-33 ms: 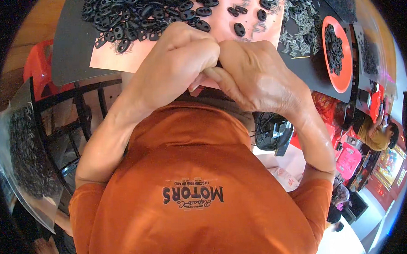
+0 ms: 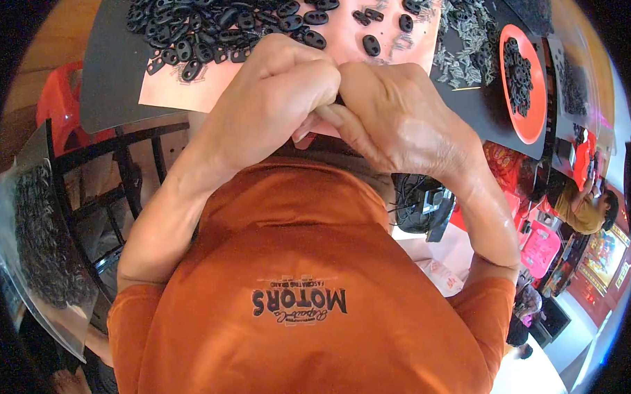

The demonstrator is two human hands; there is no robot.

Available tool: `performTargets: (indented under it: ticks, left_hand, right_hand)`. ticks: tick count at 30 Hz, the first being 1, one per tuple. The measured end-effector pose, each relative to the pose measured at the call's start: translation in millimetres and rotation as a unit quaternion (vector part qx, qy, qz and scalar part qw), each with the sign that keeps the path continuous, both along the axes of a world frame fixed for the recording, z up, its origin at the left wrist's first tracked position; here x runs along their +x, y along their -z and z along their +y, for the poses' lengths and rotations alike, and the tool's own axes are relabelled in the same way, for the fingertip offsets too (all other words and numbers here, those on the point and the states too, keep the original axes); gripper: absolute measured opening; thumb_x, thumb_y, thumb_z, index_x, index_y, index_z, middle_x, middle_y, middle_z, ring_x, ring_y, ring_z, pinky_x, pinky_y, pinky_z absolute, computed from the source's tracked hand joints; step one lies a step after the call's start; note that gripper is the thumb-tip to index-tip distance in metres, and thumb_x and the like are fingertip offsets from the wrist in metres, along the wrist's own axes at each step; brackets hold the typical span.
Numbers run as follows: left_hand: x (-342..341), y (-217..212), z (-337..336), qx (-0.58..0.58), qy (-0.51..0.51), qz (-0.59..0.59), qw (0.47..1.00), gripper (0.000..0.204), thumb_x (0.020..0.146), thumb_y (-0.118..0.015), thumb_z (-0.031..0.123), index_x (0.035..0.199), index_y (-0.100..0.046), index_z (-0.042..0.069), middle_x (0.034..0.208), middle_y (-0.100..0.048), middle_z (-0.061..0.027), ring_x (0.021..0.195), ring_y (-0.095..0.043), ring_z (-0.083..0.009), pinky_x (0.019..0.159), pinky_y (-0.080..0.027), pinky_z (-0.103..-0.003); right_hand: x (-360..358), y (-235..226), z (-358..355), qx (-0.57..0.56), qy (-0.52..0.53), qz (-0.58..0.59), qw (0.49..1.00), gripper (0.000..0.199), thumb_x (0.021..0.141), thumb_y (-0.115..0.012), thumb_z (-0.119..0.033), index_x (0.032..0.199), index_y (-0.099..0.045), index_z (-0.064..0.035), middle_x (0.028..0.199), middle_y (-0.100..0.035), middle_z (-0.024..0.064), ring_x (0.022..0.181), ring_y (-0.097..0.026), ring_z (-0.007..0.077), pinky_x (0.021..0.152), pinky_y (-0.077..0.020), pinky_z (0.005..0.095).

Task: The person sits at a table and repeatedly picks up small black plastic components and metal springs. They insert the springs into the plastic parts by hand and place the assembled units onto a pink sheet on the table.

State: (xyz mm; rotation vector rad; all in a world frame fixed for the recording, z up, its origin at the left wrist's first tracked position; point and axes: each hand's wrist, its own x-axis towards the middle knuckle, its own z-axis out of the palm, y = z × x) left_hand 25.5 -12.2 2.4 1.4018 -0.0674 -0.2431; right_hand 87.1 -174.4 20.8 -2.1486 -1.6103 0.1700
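My left hand (image 2: 274, 104) and my right hand (image 2: 406, 117) meet in front of my chest, at the near edge of the table. Both are closed, with fingers curled and thumbs pressed close together. A tiny dark bit shows between them, but the fingers hide what it is. Just beyond the hands lies a pink sheet (image 2: 169, 89). A heap of black oval two-holed pieces, like cord-lock parts (image 2: 212, 20), covers its left side. A few loose black pieces (image 2: 371, 45) lie farther right on the sheet.
Many small, thin, greyish spring-like pieces (image 2: 463, 49) are spread at the right of the dark table (image 2: 117, 79). An orange-red plate (image 2: 531, 130) holds more small black parts. A red chair (image 2: 58, 102) stands at left; another person (image 2: 587, 208) is far right.
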Motion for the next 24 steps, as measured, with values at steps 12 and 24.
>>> performTargets:
  ticks: [12, 24]
  left_hand:
    - [-3, -2, 2, 0.027, 0.021, -0.029, 0.999, 0.029, 0.079, -0.043, 0.011, 0.051, -0.042, 0.004, 0.048, -0.043, -0.0008, 0.043, -0.042, -0.0066, 0.040, -0.034, -0.023]
    - [-6, -3, -4, 0.032, 0.017, -0.017, 0.999, 0.028, 0.087, -0.048, 0.017, 0.064, -0.050, 0.002, 0.056, -0.047, 0.0004, 0.052, -0.045, -0.0062, 0.048, -0.039, -0.023]
  right_hand:
    - [-2, -5, -29, 0.077, 0.131, 0.224, 0.963, 0.020, 0.091, -0.047, -0.020, 0.090, -0.051, 0.0002, 0.075, -0.049, 0.0164, 0.068, -0.052, 0.0348, 0.060, -0.0427, 0.0388]
    - [2, -17, -44, 0.119, 0.202, 0.184, 0.955, 0.014, 0.086, -0.053, -0.013, 0.085, -0.054, 0.0008, 0.066, -0.052, 0.0158, 0.058, -0.055, 0.0253, 0.053, -0.0425, 0.0351]
